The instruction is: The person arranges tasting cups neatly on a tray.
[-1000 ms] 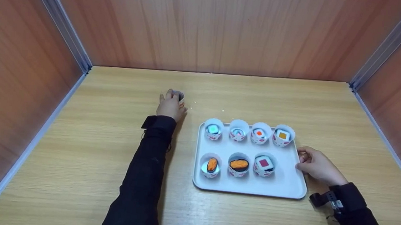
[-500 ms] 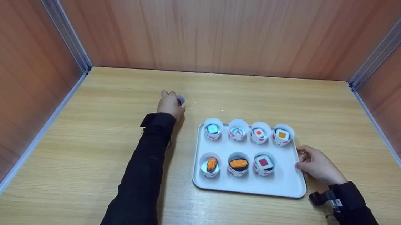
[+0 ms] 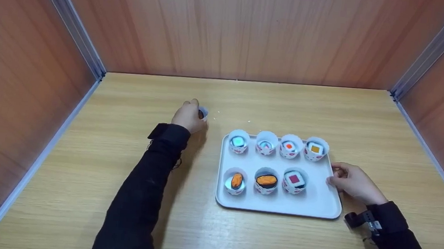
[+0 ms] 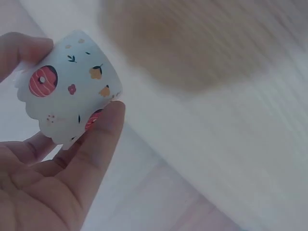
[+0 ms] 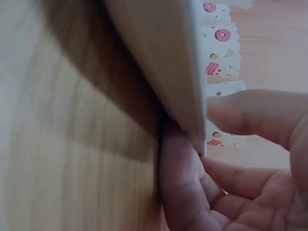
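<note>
My left hand [image 3: 188, 116] pinches a paper baking cup [image 4: 72, 82] printed with doughnuts between thumb and fingers, left of the tray. In the head view this cup [image 3: 204, 112] is partly hidden by the hand, and something dark shows inside it. My right hand [image 3: 356, 182] grips the right edge of a white tray [image 3: 315, 199]; the right wrist view has its thumb above the rim [image 5: 199, 72] and a finger underneath. Two rows of similar cups stand on the tray, with sushi-like pieces inside, such as an orange-topped one [image 3: 266, 180] and a red-squared one [image 3: 294, 179].
Small white crumbs [image 3: 249, 121] lie on the wooden table [image 3: 84, 161] behind the tray. A wood-grained panel [image 3: 237, 30] closes off the back, and side panels [image 3: 24, 69] stand left and right. The front row's right end is bare tray.
The left hand has shifted from over the cup's top to its left side, and the cup has tilted in its grip. The left forearm swung left. Tray and right hand stayed still.
</note>
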### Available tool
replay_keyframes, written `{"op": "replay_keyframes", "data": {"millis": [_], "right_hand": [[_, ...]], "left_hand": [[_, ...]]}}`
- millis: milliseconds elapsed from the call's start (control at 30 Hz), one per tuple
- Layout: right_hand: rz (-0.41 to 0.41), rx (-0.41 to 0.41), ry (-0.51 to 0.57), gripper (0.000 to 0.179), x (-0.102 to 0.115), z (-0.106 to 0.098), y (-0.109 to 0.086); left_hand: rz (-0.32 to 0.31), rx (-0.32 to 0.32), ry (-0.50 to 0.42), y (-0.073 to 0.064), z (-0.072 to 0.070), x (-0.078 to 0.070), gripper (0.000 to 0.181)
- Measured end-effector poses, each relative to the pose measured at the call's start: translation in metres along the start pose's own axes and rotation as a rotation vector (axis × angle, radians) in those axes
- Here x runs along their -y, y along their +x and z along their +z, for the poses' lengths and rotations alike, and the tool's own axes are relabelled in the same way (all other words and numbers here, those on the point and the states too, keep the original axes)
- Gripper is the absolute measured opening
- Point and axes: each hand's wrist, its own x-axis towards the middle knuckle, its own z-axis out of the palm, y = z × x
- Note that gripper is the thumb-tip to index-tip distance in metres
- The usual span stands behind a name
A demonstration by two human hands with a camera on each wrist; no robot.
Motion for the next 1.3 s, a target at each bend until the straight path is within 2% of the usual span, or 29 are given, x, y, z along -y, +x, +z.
{"op": "replay_keyframes", "data": {"millis": [133,300,467,600,700,967,1200,1300], "right_hand": [[0.014,-0.017,0.001,0.059,0.003,-0.001,-0.001],[0.017,-0.039,0.049,0.062,0.008,-0.004,-0.004],[0.005,-0.108,0.026,0.065,0.02,-0.009,-0.01],[-0.044,-0.167,0.008,0.069,0.035,-0.009,-0.015],[-0.101,-0.186,0.049,0.07,0.049,-0.004,-0.018],[-0.247,-0.146,0.135,0.087,0.087,0.025,-0.02],[-0.391,-0.051,0.253,0.095,0.11,0.055,-0.018],[-0.419,-0.028,0.251,0.095,0.115,0.066,-0.016]], "left_hand": [[0.038,0.003,-0.013,-0.011,-0.008,-0.012,0.057],[0.096,-0.025,-0.011,-0.028,-0.015,-0.029,0.057],[0.159,-0.029,0.005,-0.046,-0.018,-0.046,0.055],[0.229,-0.006,-0.008,-0.06,-0.017,-0.062,0.057],[0.289,0.025,-0.027,-0.07,-0.014,-0.076,0.055],[0.405,0.103,-0.018,-0.096,0.003,-0.112,0.048],[0.445,0.165,-0.009,-0.109,0.015,-0.135,0.053],[0.486,0.168,0.004,-0.113,0.019,-0.142,0.051]]}}
